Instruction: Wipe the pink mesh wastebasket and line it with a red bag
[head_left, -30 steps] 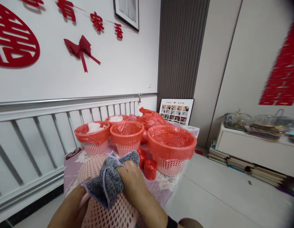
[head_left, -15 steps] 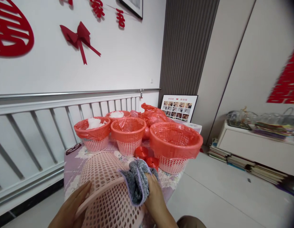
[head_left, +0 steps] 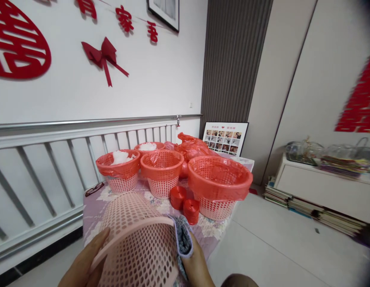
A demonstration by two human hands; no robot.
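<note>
A pink perforated plastic basket (head_left: 134, 243) lies tilted on its side at the bottom of the view, its open mouth toward me. My left hand (head_left: 83, 265) rests on its left rim with the fingers curled over the edge. My right hand (head_left: 195, 263) presses a grey cloth with a lilac border (head_left: 182, 239) against the basket's right side. Only part of that hand shows behind the cloth and the rim.
Beyond the basket, a table with a floral cover (head_left: 93, 207) carries several pink baskets lined with red bags (head_left: 219, 181), two red ribbon rolls (head_left: 185, 201), glasses (head_left: 93, 189) and loose red bags (head_left: 192, 147). A white railing runs on the left. Tiled floor lies on the right.
The cloth and my right hand slid from the top of the basket down its right side. The basket turned so its rim faces me more.
</note>
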